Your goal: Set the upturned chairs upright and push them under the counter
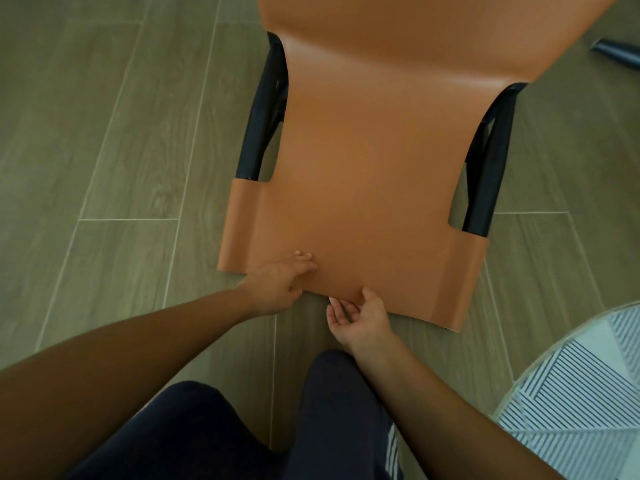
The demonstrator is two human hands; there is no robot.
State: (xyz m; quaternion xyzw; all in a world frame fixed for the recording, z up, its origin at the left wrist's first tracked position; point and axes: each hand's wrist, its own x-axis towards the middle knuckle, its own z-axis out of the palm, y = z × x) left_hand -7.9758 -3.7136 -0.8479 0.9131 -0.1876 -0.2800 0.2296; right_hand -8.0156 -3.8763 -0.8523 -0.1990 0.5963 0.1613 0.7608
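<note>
An orange chair (363, 161) with black frame tubes lies tipped on its back on the floor, the top edge of its backrest toward me. My left hand (280, 282) grips that edge, fingers on top of the orange surface and thumb underneath. My right hand (360, 317) is palm-up at the same edge just to the right, thumb on top of the backrest and fingers curling beneath it. The chair's legs and the counter are out of view.
Grey-green wood-look floor tiles (104, 150) spread all around. A round rug with a striped geometric pattern (581, 393) lies at the lower right. A dark tube end (616, 51) shows at the upper right. My knees in dark trousers (311, 427) are just below the hands.
</note>
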